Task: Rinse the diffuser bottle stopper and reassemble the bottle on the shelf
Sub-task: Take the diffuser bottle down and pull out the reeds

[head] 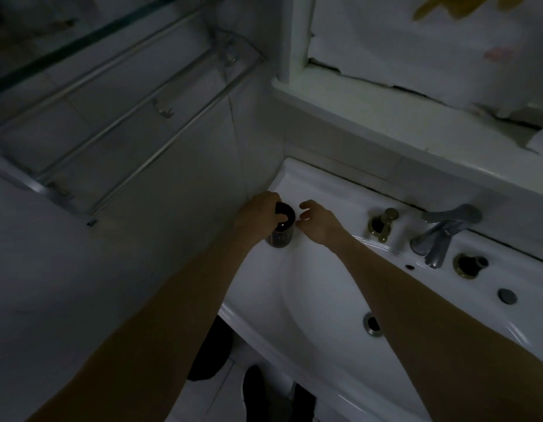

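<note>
bottle (281, 228) is the dark round one standing upright on the back left corner of the white sink (319, 269), right up against the tiled wall (179, 184); your left hand (258, 213) is wrapped around its far-left side near the top, fingers curled on it, so that's a proper grip; your right hand (317, 222) sits just beside the bottle's right side, fingers loosely curled and partly spread, thumb and forefinger pinched near the rim; honestly can't tell if there's a stopper between them, it's too dark and small; the top of the bottle looks like a dark opening with a small shiny spot in it, can't make out more than that; there's a faint label on the front of the bottle, unreadable; over to the right on the sink deck you've got a brass fitting (383, 223), then the chrome tap (444, 233), then another brass-ringed hole (469, 264) and a round grey cap (507, 296); the drain (372, 323) is down in the basin, partly behind your right forearm; up left on the wall there's a metal towel rack (127, 117), and a white window ledge (386, 117) runs behind the sink; lighting is really dim all over
</note>
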Demonstrator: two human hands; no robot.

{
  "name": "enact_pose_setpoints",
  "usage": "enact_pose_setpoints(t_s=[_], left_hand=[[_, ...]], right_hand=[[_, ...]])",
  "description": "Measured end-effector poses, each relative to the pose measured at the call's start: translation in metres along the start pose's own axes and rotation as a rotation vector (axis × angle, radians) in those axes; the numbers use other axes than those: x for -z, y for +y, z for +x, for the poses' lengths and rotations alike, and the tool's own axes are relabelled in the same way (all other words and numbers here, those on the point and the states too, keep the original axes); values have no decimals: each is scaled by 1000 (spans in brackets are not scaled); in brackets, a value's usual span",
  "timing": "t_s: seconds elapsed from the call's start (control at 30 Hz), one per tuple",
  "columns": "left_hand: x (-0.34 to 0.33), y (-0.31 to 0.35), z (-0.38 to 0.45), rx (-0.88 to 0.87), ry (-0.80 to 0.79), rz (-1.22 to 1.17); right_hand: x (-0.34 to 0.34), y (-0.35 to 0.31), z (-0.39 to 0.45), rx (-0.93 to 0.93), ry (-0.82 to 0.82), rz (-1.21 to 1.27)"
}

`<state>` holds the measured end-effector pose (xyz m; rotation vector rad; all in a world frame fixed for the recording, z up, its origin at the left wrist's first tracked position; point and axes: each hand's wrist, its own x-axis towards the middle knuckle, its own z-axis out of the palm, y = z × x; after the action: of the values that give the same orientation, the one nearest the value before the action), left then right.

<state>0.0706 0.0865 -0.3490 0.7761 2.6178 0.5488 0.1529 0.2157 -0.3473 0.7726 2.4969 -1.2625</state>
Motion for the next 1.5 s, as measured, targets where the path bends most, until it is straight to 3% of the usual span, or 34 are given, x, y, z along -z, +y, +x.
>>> enact_pose_setpoints(t_s=[0.3,0.67,0.93,1.27,1.5], left_hand=[[17,8,-6,-34,-52,32],[174,69,-13,-89,250,111],[290,98,-54,-144,444,167],[392,109,-113,-55,738,235],[430,103,-167,-26,880,141]], right_hand=[[13,-18,-5,32,0,9],[80,-141,-27,250,73,-27],[129,-248,-67,523,277,-34],[147,-356,-125,752,337,188],[149,-399,-145,776,320,332]])
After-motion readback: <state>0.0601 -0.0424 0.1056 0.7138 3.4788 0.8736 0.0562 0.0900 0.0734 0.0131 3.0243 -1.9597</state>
